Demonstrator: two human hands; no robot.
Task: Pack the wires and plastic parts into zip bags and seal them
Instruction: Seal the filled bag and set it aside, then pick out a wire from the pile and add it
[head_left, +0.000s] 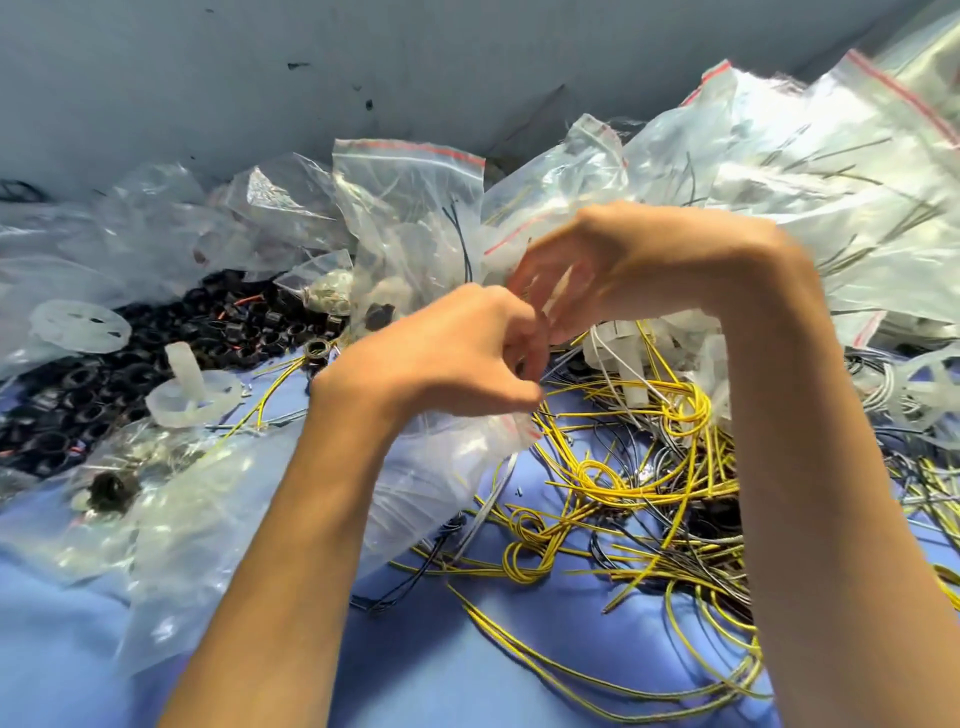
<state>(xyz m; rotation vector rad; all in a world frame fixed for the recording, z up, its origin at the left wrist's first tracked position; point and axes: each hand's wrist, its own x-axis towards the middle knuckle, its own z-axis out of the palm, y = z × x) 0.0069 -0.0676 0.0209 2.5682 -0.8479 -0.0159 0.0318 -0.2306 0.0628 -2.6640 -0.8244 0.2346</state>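
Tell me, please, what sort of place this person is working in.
Probably a packing bench in a small workshop or factory, though the room is out of view: heaps of red-striped zip bags, loose yellow wires tangled on the blue table, and a pile of black rings.

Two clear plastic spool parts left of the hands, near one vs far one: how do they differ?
Pose: near spool part stands on its disc, stem up; far spool part shows only its disc face, no stem visible. Place: the near one sits at the edge of the black rings; the far one lies farther up, against loose bags. Detail: dark slots show in the far disc, none plainly in the near. Both are translucent white plastic.
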